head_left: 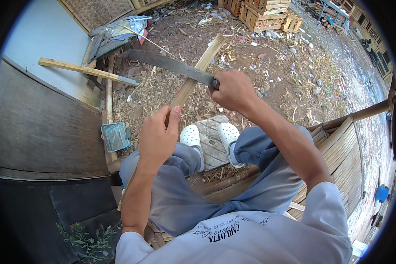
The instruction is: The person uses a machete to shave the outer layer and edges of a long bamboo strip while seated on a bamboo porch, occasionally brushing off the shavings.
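Note:
My left hand (159,136) is closed around the near end of a flat strip of bamboo (186,91), thumb on top. The strip slants away from me, up and to the right. A machete (165,64) with a long dark blade is gripped by its handle in my right hand (234,90). Its blade lies across the strip near the middle and points to the left. Whether the edge bites into the strip I cannot tell. Both hands are above my knees.
Below are my white clogs (190,136) on a stone slab (212,132). A wooden plank (86,71) juts out at left, above a blue plastic basket (115,137). Wooden crates (263,16) stand at the far side. Litter and dry scraps cover the ground (268,72).

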Action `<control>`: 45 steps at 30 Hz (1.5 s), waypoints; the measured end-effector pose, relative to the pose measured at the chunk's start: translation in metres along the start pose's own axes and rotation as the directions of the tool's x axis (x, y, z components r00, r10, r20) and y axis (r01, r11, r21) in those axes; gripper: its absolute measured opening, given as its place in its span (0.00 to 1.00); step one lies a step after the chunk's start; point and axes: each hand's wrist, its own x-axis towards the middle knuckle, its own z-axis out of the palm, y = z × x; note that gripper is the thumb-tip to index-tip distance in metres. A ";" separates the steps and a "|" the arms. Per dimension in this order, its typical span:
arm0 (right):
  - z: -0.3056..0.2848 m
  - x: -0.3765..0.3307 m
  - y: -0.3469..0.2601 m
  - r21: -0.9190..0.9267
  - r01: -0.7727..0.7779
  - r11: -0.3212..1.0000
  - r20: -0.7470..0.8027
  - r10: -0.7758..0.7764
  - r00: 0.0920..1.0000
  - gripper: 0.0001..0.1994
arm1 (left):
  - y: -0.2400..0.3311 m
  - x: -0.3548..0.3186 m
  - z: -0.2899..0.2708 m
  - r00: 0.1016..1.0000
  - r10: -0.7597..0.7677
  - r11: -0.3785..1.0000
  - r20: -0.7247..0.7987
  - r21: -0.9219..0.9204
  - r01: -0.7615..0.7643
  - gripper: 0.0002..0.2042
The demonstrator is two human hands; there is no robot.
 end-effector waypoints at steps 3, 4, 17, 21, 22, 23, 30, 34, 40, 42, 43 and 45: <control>0.009 -0.003 -0.002 0.072 -0.019 0.997 0.006 0.019 1.000 0.10 | -0.002 0.001 0.003 1.000 0.010 1.000 -0.030 0.021 -0.009 0.17; 0.015 -0.010 -0.007 0.049 0.031 0.998 0.070 -0.034 0.997 0.10 | -0.002 0.000 0.003 0.999 0.013 1.000 -0.033 0.024 -0.012 0.17; -0.001 0.014 0.008 -0.099 0.041 0.994 0.006 -0.040 0.999 0.07 | -0.006 0.001 -0.003 1.000 -0.004 1.000 -0.007 -0.017 0.003 0.18; 0.016 -0.015 -0.015 -0.044 0.124 0.991 0.123 -0.118 0.985 0.12 | -0.003 -0.001 -0.002 1.000 -0.017 0.999 0.000 -0.044 0.017 0.18; 0.019 -0.020 -0.014 -0.034 0.163 0.986 0.094 -0.159 0.983 0.09 | -0.006 0.000 -0.002 1.000 -0.018 0.999 -0.001 -0.043 0.017 0.18; 0.015 -0.010 -0.006 -0.014 0.061 0.998 0.062 -0.060 0.996 0.09 | -0.008 0.000 -0.003 1.000 -0.017 0.998 0.015 -0.060 0.018 0.18; 0.023 -0.019 -0.007 -0.009 0.154 0.988 0.010 -0.153 0.988 0.10 | -0.013 -0.003 -0.001 0.996 -0.069 0.982 0.062 -0.174 0.079 0.17; -0.010 0.023 0.019 0.078 -0.158 0.984 -0.075 0.164 0.984 0.14 | -0.013 -0.003 -0.006 0.996 -0.050 0.978 0.077 -0.197 0.064 0.17; 0.019 -0.017 -0.005 0.046 0.097 0.994 0.090 -0.101 0.991 0.10 | -0.013 -0.002 0.001 0.994 -0.059 0.971 0.090 -0.226 0.078 0.16; 0.002 0.003 0.001 0.018 -0.056 0.998 0.051 0.055 0.997 0.10 | -0.011 -0.002 -0.005 0.996 -0.051 0.978 0.076 -0.199 0.066 0.16; -0.002 0.010 0.003 0.025 -0.052 0.998 0.059 0.051 0.997 0.10 | -0.011 -0.004 -0.009 0.998 -0.061 0.983 0.035 -0.172 0.066 0.16; -0.014 0.021 0.015 0.038 -0.158 0.987 -0.070 0.161 0.985 0.10 | -0.010 0.000 -0.005 0.993 -0.091 0.975 0.072 -0.199 0.104 0.16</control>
